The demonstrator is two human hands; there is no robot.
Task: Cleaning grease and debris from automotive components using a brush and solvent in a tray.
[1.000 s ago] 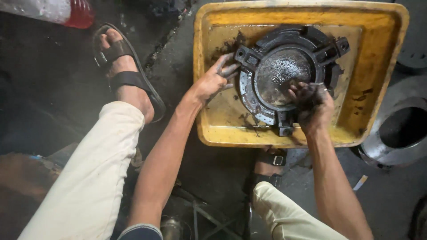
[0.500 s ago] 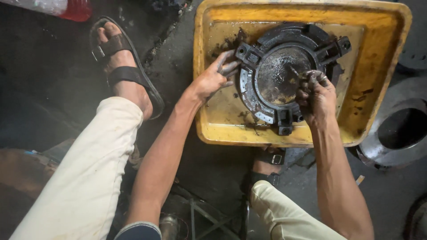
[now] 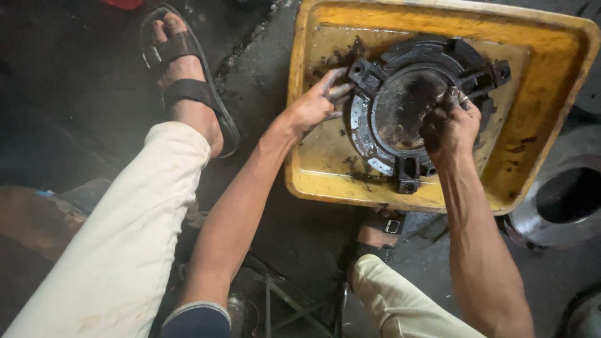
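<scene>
Two greasy hands, left hand [image 3: 313, 109] gripping round black casting [image 3: 419, 112] rim, right hand [image 3: 452, 128] clenched inside, yellow tray [image 3: 551, 94] walls near

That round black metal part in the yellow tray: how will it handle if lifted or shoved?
The round metal part looks like thick cast metal, so probably rigid and heavy for its size. Its wet, grimy film suggests a slippery grip for the left hand and right hand. Lying flat in the yellow tray, it should slide, not roll.
</scene>
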